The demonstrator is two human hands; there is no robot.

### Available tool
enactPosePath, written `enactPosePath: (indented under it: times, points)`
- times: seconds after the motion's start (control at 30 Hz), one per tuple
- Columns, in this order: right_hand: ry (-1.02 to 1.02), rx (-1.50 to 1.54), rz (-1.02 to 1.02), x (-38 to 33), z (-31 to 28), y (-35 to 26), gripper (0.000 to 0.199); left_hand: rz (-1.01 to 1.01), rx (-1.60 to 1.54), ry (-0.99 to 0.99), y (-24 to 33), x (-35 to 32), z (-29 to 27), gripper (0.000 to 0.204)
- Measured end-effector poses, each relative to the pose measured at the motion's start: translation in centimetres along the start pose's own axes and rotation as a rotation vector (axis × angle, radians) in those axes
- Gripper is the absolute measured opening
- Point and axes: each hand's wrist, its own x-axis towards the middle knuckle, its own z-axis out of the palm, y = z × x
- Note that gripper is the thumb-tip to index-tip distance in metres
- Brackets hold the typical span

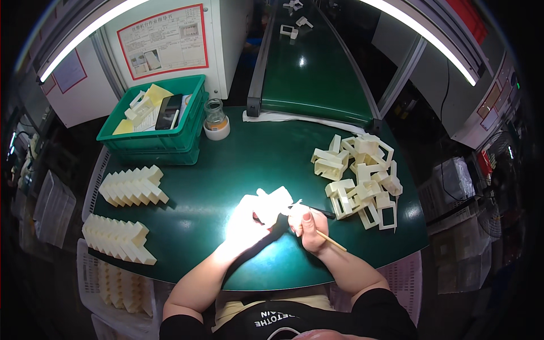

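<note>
Under bright light at the middle of the green table, my left hand [247, 220] is closed around a cream plastic part [274, 204]; glare washes out its detail. Beside it, my right hand [309, 228] grips a thin tool with a tan handle [333, 241] that sticks out below the fist. The tool's tip is near the part's right edge, too small to make out. Just past my right hand lies a dark, slim object [324, 212], partly hidden. To the right sits a loose heap of cream plastic frames [362, 181].
Two neat rows of cream parts, an upper row [133, 187] and a lower row [119, 239], stand at left. Behind them is a green crate [150, 144] holding papers and parts, next to a glass jar [215, 113]. A green conveyor [311, 68] carries several parts beyond the table.
</note>
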Motion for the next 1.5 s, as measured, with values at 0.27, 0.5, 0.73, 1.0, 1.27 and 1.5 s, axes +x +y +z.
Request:
enactPosePath:
  times: [0.27,0.5,0.73,1.0,1.27,1.5]
  points:
    - [0.225,-0.096,-0.207,1.0,-1.1,1.2,0.043,-0.090,-0.191,0.044,-2.1,0.1,-0.2,0.049]
    - [0.171,-0.517,0.148,3.2,-3.2,-0.7,0.026,-0.518,-1.388,-0.084,-0.3,1.1,-2.9,0.080]
    - [0.045,-1.229,0.022,3.8,-5.1,-2.4,0.029,-0.545,-1.395,-0.146,-0.5,1.0,-2.9,0.085]
    - [0.125,-1.471,0.051,4.5,-7.7,-0.1,0.068,-0.531,-1.337,-0.194,-0.8,1.3,-2.9,0.089]
    - [0.118,-1.459,0.051,4.6,-8.9,0.5,0.065,-0.614,-0.742,-0.147,1.3,1.5,-2.8,0.047]
    - [0.111,-1.370,-0.042,4.4,-8.3,1.4,0.055,-0.521,-0.325,0.188,4.2,-4.0,-7.6,0.019]
